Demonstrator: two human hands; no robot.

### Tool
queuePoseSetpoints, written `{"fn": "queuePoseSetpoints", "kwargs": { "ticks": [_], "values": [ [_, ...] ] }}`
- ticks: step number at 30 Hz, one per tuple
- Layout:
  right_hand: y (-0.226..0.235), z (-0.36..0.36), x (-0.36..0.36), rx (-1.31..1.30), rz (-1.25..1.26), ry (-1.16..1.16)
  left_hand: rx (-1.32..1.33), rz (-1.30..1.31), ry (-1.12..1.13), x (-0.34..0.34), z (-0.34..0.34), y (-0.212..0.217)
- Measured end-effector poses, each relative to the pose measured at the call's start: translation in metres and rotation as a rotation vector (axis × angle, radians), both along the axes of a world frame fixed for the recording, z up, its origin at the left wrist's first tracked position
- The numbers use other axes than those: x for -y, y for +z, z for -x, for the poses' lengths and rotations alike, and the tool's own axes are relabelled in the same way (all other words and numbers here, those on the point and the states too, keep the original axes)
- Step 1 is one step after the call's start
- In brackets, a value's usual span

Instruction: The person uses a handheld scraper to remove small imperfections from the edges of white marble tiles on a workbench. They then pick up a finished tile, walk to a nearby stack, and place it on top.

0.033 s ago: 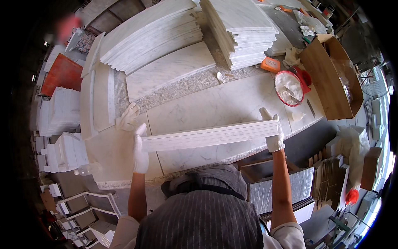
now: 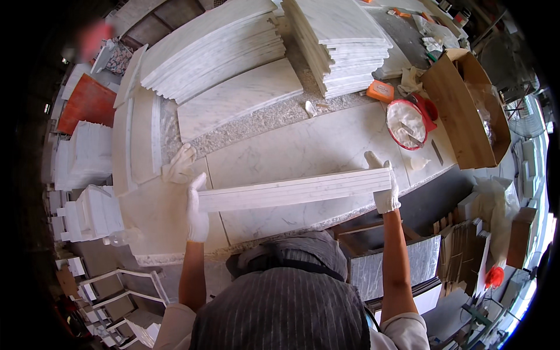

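One red bucket point(image 2: 408, 123) (white paste) — unheld.

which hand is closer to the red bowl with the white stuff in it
Right. The right hand, gripping the right end of the long marble strip, sits just below-left of the red bowl. The left hand holds the strip's far left end.

White gloves cover the left hand point(image 2: 197, 211) and right hand point(image 2: 385, 188), gripping a white, grey-veined marble strip point(image 2: 294, 191). Beyond the right grip sit a red bucket point(image 2: 408, 123) and orange sponge point(image 2: 380, 91).
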State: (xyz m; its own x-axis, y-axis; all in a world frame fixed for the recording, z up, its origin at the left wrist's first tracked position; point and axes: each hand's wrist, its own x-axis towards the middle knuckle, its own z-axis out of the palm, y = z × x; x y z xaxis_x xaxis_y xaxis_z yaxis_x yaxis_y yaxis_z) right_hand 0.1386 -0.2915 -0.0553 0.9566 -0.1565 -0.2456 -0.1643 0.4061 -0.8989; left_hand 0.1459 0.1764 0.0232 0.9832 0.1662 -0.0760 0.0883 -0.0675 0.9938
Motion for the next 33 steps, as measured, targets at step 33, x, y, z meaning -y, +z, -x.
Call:
{"fn": "queuePoseSetpoints", "kwargs": {
  "ticks": [33],
  "values": [
    [-0.006,-0.012,-0.007,-0.062,-0.114,-0.246,-0.009,0.226,0.24,0.014,-0.001,0.002]
  ]
}}
